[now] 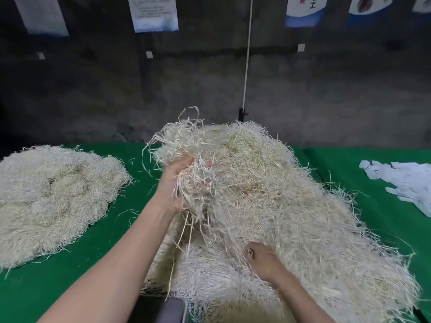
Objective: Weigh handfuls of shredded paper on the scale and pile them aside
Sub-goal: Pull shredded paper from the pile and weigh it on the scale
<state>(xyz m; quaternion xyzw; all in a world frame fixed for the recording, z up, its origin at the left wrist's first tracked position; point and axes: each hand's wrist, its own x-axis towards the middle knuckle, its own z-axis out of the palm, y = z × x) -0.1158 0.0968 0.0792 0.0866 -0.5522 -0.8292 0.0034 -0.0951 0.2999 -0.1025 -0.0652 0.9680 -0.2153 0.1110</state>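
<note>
A big heap of cream shredded paper [291, 206] covers the middle and right of the green table [112, 229]. My left hand [173, 183] is raised above the heap and grips a loose handful of shreds [186, 145], with strands hanging down from it. Lower down, my right hand [263, 259] is dug into the near side of the heap, its fingers curled into the paper and partly buried. A second, flatter pile of shredded paper [53, 194] lies apart on the left of the table. A grey edge [172, 308] shows at the bottom centre; I cannot tell if it is the scale.
Flat white paper pieces [405, 183] lie at the right edge of the table. A white cord [247, 57] runs down the dark wall behind to a black clamp [242, 113]. Posters hang along the top of the wall.
</note>
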